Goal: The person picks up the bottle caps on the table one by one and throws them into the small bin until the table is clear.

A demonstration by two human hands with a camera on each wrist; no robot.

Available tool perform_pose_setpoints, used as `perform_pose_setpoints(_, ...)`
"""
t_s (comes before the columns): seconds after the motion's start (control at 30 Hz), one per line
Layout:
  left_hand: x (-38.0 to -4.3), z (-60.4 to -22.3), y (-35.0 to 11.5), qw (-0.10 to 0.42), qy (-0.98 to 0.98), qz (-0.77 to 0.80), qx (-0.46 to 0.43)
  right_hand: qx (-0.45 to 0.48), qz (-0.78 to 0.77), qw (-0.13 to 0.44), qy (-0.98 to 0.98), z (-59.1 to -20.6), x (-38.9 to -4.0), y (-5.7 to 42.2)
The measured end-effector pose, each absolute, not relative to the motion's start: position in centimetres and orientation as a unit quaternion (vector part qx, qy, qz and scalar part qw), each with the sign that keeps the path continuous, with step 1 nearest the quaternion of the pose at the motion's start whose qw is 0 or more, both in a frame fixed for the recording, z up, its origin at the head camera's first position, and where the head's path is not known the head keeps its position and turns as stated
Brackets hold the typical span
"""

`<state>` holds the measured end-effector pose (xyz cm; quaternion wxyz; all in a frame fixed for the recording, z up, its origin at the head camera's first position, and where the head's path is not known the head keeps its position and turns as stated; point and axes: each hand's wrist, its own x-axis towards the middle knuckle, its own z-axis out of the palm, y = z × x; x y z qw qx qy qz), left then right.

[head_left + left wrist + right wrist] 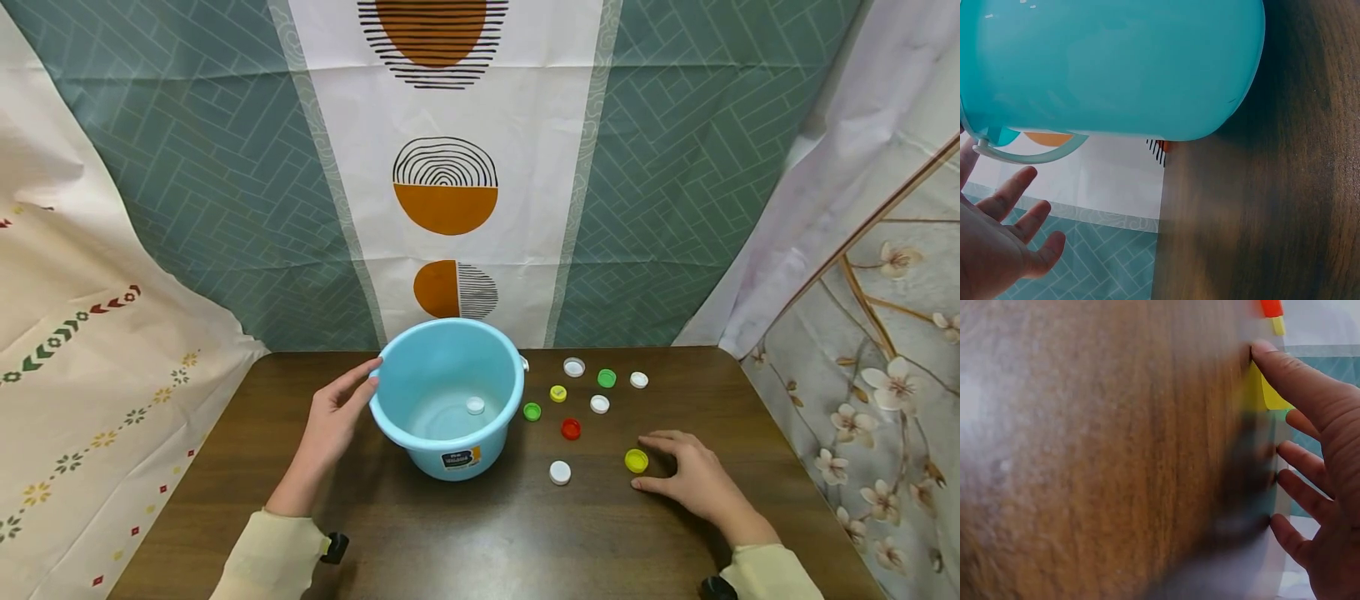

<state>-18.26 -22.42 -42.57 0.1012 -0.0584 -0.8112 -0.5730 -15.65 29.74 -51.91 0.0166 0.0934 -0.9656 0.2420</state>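
Note:
A light blue bucket (450, 442) stands on the table with one white cap (475, 405) lying inside. At its left rim, my left hand (337, 412) holds the edge with thumb and index finger; the other fingers spread loosely beside the bucket wall (1116, 69) in the left wrist view. My right hand (693, 475) rests low at the table, thumb and index finger on either side of a yellow cap (636, 461) with small gaps. The right wrist view shows that yellow cap (1274, 394) beyond the thumb.
Right of the bucket lie a red cap (571, 429), a nearer white cap (559, 472), green caps (606, 378) (532, 412), another yellow cap (558, 393) and several white caps (599, 404). A patterned curtain (652, 208) hangs behind the brown table (465, 550).

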Motion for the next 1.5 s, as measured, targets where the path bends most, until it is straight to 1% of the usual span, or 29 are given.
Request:
perform_pose_setpoints(0.8,-18.2,-42.6,-22.4,0.104,-0.809,-0.576,-0.061,0.083,0.232,0.03,-0.969,-52.2,-15.7,29.4)
perform_pose_setpoints(1.03,-18.3,-42.6,-22.4,0.101,-0.808,-0.577,-0.064,0.085,0.241,0.047,-0.966,-52.3,-15.9,29.4)
perform_pose_setpoints(1.33,-18.2,-42.5,-22.3,0.099,-0.806,-0.581,-0.06,0.073,0.272,0.038,-0.959,-51.3,-16.7,29.6)
perform_pose_setpoints(1.5,-18.2,-42.5,-22.3,0.101,-0.806,-0.579,-0.062,0.074,0.287,0.048,-0.954,-50.9,-17.0,29.5)
